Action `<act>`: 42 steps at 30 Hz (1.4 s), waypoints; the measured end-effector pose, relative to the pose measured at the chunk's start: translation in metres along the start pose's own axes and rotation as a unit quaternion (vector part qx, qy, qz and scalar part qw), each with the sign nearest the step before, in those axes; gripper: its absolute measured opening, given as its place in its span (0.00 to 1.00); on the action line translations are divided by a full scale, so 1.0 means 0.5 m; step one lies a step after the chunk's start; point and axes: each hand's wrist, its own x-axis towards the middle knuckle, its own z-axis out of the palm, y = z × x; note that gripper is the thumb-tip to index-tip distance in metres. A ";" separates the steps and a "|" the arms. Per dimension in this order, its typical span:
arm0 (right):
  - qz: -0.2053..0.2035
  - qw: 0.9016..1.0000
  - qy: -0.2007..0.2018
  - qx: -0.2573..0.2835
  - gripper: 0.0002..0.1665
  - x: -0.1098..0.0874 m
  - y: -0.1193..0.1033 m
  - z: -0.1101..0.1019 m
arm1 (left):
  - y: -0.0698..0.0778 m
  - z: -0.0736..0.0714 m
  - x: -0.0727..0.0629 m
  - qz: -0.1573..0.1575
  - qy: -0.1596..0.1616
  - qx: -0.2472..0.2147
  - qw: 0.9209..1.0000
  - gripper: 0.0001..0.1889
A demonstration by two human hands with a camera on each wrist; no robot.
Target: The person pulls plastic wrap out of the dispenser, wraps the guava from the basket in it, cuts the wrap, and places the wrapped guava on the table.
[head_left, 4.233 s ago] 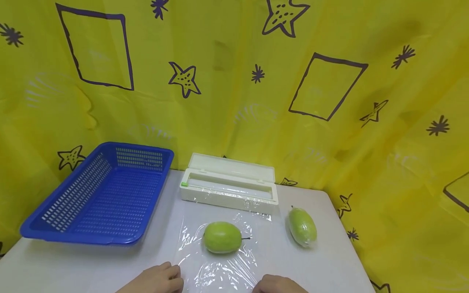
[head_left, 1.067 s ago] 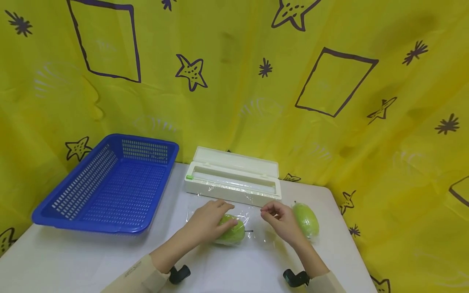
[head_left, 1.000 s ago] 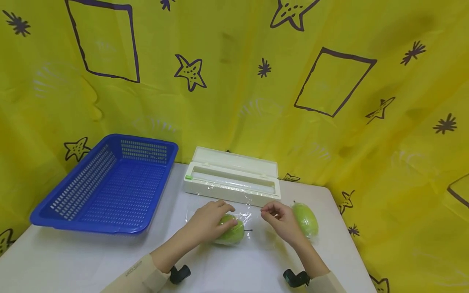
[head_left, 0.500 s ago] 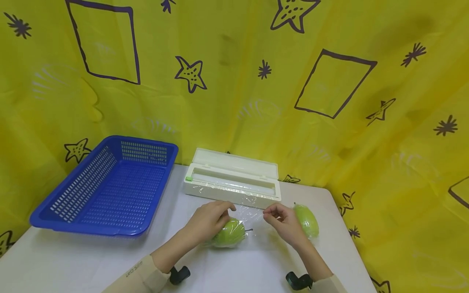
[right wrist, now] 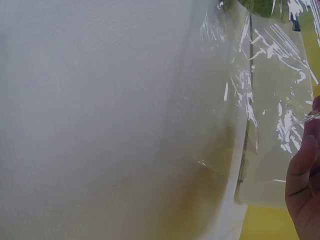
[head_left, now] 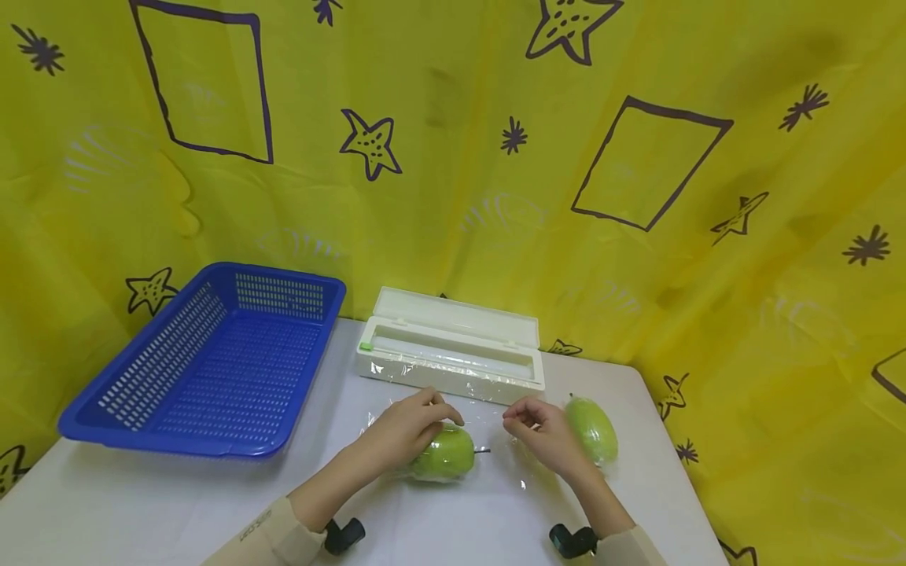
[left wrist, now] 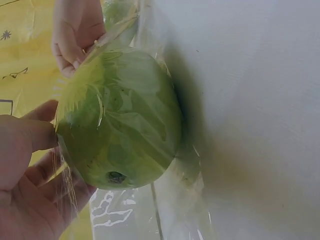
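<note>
A green oval fruit [head_left: 451, 456] with a thin stem lies on the table, with clear plastic wrap drawn over it. My left hand [head_left: 399, 428] holds it from its left and far side; in the left wrist view the thumb [left wrist: 37, 134] is at the fruit's side and the other fingers are behind the film. To the right of the stem, my right hand [head_left: 548, 432] pinches the plastic wrap [right wrist: 287, 125] between thumb and fingers. The film reaches from there toward the white wrap dispenser [head_left: 488, 387], whose lid stands raised behind its roll.
A second green fruit [head_left: 593, 431], wrapped in film, lies just beyond my right hand. At the left stands a blue plastic basket [head_left: 177, 446]. A yellow patterned curtain [head_left: 453, 212] hangs behind the white table [head_left: 439, 527].
Earlier the fruit lay on flat film with both hands at the near edge. Now both hands are on its far side and film covers it. Lately the left fingers have shifted slightly on the fruit.
</note>
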 end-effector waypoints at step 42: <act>-0.089 0.978 -0.029 -0.189 0.50 -0.119 -0.087 0.156 | -0.003 0.006 -0.023 -0.008 -0.006 0.001 1.000 0.11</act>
